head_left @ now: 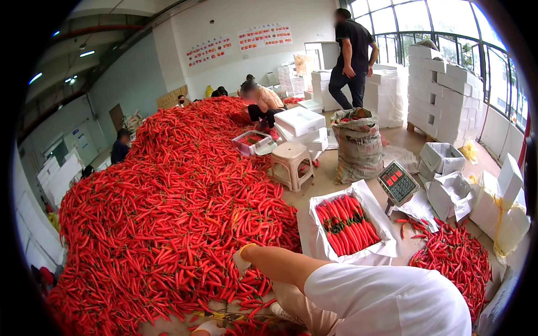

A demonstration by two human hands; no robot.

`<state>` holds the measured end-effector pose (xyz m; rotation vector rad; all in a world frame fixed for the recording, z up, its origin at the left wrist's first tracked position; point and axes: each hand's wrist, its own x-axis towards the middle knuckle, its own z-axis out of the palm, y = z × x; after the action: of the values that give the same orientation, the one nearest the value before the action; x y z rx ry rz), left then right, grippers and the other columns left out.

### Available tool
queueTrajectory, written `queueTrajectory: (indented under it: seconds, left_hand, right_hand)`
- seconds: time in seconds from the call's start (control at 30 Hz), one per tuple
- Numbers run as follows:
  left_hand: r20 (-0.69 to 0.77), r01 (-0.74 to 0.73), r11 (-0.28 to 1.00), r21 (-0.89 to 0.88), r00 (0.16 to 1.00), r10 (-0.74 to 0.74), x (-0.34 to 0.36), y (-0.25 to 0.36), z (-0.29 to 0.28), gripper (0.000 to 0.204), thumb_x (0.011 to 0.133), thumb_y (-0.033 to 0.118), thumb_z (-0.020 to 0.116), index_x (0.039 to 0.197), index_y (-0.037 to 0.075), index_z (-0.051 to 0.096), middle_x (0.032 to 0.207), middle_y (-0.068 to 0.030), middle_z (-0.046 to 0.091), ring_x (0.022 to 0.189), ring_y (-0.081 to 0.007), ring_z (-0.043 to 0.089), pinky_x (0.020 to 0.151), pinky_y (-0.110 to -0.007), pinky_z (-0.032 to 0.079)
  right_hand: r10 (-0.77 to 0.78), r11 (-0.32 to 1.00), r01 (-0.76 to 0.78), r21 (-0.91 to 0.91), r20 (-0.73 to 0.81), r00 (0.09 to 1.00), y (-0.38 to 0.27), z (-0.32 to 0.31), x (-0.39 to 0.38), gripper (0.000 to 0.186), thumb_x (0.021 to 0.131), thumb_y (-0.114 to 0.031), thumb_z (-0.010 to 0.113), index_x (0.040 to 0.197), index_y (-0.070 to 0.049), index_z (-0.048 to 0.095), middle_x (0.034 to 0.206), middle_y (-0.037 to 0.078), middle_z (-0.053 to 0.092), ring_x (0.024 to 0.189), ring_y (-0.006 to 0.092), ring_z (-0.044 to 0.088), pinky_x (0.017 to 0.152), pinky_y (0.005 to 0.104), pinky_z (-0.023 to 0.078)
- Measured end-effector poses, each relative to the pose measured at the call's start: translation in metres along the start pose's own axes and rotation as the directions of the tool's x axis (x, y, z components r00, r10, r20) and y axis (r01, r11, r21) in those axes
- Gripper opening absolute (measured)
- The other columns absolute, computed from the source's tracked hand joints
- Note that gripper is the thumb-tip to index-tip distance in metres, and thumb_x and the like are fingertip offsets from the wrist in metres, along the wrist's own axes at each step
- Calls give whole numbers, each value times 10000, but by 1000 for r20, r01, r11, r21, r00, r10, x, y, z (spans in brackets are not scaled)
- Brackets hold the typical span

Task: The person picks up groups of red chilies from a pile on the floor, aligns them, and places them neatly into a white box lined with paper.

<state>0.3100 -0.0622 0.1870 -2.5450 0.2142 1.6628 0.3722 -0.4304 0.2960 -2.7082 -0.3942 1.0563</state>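
My right arm, in a white sleeve, reaches left over the floor. My right hand (pixel 242 259), in a pale glove with a yellowish cuff, is at the near right side of a big heap of red chili peppers (pixel 168 224). Its fingers are too small and turned away to read, so a grip on a pepper cannot be made out. A pale shape at the bottom edge seems to be my left hand (pixel 209 328), cut off by the frame, close to loose peppers. Right of the heap, a white paper-lined box (pixel 386 238) holds red peppers laid in neat rows.
A digital scale (pixel 398 183) stands behind the box. At right lies a smaller pepper pile (pixel 454 260). Beyond are a beige stool (pixel 291 163), a full woven sack (pixel 358 148) and stacked white foam boxes (pixel 443 89). One person (pixel 263 101) squats by the heap; another (pixel 353 56) stands.
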Motion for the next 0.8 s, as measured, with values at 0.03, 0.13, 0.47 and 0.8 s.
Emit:
queueTrajectory:
  seconds: [0.03,0.13,0.47,0.8]
  left_hand:
    - [4,18,1000,-18,1000,-18,0,0,1,687,929,594,685,1434,128,672,1462,-133,645,1316,-312,618,1114,-436,472]
    - [-58,-20,1000,18,998,21,-6,1,6,698,931,594,685,1450,128,662,1471,-128,642,1327,-319,615,1125,-444,474]
    - [76,122,990,-72,990,-116,-10,-12,12,630,986,555,666,1457,136,664,1469,-105,651,1323,-314,621,1127,-471,482]
    - [1,26,999,-29,1000,-26,-27,-3,14,702,963,585,681,1505,142,635,1543,-117,611,1378,-330,598,1160,-452,455]
  right_hand:
    - [-5,1000,5,-1,-1,1000,0,0,1,398,804,-415,854,1007,-75,812,952,90,757,828,257,683,755,455,552]
    - [-10,1000,10,10,5,1000,4,4,6,391,804,-411,853,998,-74,812,945,89,756,821,256,682,750,454,552]
    - [-40,999,40,-16,-2,999,-13,-3,-8,509,843,-426,809,1203,-69,763,1171,116,729,1027,296,666,884,488,527]
    - [-24,999,25,-45,27,999,2,-4,-4,545,847,-432,769,1230,-44,763,1187,135,753,1042,314,689,924,502,531]
